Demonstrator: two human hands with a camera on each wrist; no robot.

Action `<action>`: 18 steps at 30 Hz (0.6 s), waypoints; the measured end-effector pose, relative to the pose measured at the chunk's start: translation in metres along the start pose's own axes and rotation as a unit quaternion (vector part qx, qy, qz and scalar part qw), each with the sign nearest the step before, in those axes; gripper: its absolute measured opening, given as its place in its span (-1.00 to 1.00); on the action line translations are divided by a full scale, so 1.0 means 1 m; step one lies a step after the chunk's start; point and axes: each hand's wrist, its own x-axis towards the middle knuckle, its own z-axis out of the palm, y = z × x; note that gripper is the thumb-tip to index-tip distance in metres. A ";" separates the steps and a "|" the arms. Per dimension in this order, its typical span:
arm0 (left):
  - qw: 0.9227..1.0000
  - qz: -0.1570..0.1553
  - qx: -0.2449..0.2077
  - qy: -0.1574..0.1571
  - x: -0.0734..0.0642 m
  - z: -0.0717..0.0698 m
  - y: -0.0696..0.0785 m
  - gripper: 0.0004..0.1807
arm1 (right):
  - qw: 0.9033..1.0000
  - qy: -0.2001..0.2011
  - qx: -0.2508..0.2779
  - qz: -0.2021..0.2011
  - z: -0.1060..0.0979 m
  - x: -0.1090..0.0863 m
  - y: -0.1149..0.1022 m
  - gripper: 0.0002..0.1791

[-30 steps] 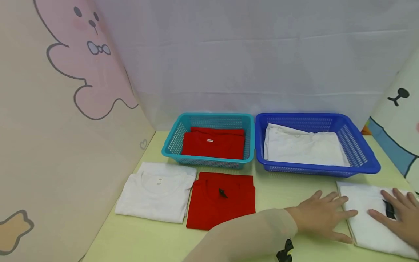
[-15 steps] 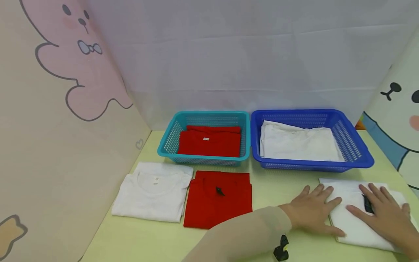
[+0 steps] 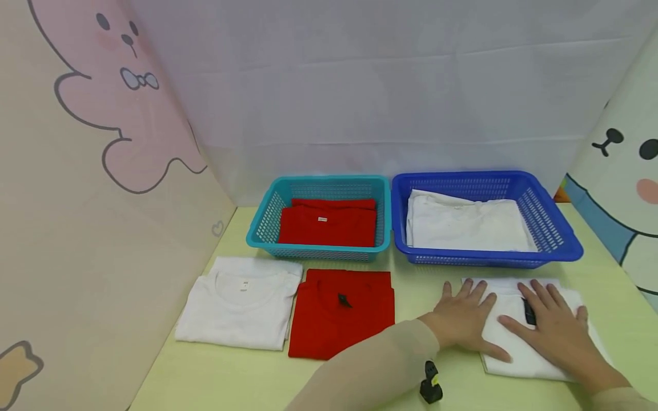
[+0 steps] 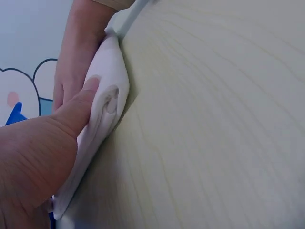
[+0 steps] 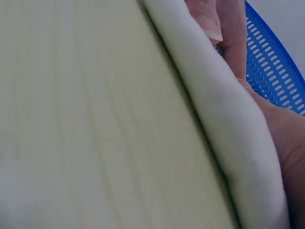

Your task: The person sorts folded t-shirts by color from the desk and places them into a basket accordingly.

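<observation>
Cloth (image 3: 521, 356), plain white and folded into a flat, soft bundle, is laid on the pale yellow, faintly grained table (image 3: 424, 294), in front of the perforated blue basket (image 3: 478, 258). Its left edge is touched by the left hand (image 3: 462, 318), fingers spread; its top is covered by the right hand (image 3: 557, 332), also spread, beside a black patch (image 3: 529, 313). Thick layers with rounded folds are shown along its edge. Print on the white shirt's neck label (image 3: 244, 286) cannot be read.

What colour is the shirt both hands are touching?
White. That shirt shows best in the head view.
</observation>
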 end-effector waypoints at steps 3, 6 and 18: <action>1.000 -0.011 -0.014 -0.007 -0.006 0.003 -0.011 0.29 | 1.000 0.007 0.000 -0.007 0.002 0.004 -0.013 0.10; 0.999 -0.017 -0.030 -0.012 -0.016 0.005 -0.022 0.29 | 1.000 0.012 -0.003 -0.010 0.006 0.007 -0.027 0.10; 0.999 -0.020 -0.022 -0.016 -0.053 0.004 -0.065 0.31 | 1.000 0.014 0.013 0.000 0.023 0.014 -0.077 0.14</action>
